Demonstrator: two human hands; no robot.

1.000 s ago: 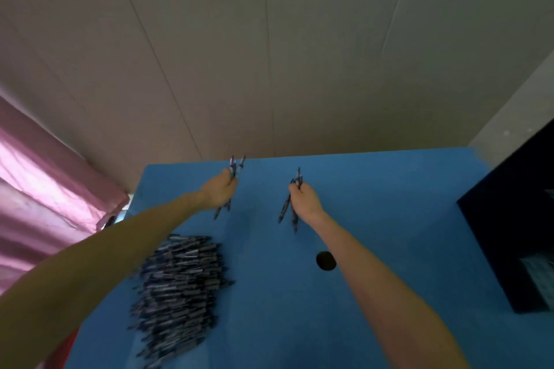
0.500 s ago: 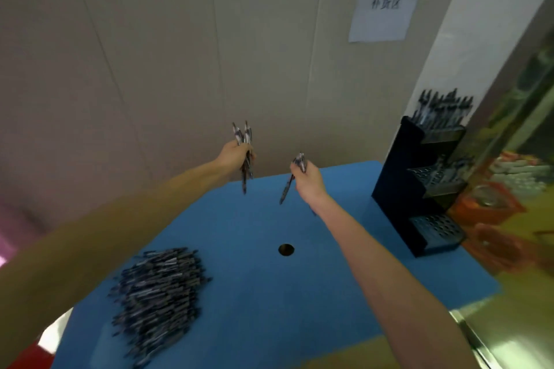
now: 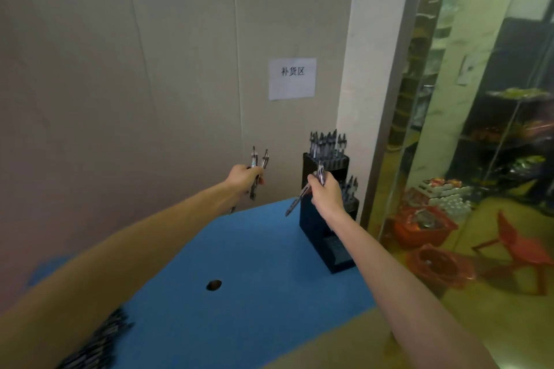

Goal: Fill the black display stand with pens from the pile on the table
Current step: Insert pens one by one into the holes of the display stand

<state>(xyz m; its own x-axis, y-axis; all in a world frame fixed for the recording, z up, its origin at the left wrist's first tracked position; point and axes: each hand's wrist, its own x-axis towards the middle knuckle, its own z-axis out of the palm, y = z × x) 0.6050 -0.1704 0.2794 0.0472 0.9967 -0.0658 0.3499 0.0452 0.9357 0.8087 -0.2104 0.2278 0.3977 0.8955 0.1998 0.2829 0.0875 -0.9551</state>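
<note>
The black display stand (image 3: 311, 228) sits at the far right corner of the blue table (image 3: 239, 263). Several pens fill its top tier (image 3: 328, 144), a few stand in the middle tier (image 3: 349, 187), and the bottom tier looks bare. My left hand (image 3: 244, 178) grips a few pens (image 3: 259, 160) upright, left of the stand. My right hand (image 3: 325, 192) grips two pens (image 3: 299, 199) directly in front of the stand's middle tier. The pen pile (image 3: 96, 344) lies at the lower left, partly hidden by my left arm.
A round hole (image 3: 213, 284) sits in the table's middle. A paper sign (image 3: 292, 78) hangs on the beige wall behind. A glass partition (image 3: 449, 129) stands right of the stand, with red baskets (image 3: 425, 228) and a red chair (image 3: 521, 246) beyond it.
The view has swung right and both hands have carried their pens from above the pile side across the table to the stand. The stand now sits straight ahead of my right hand.
</note>
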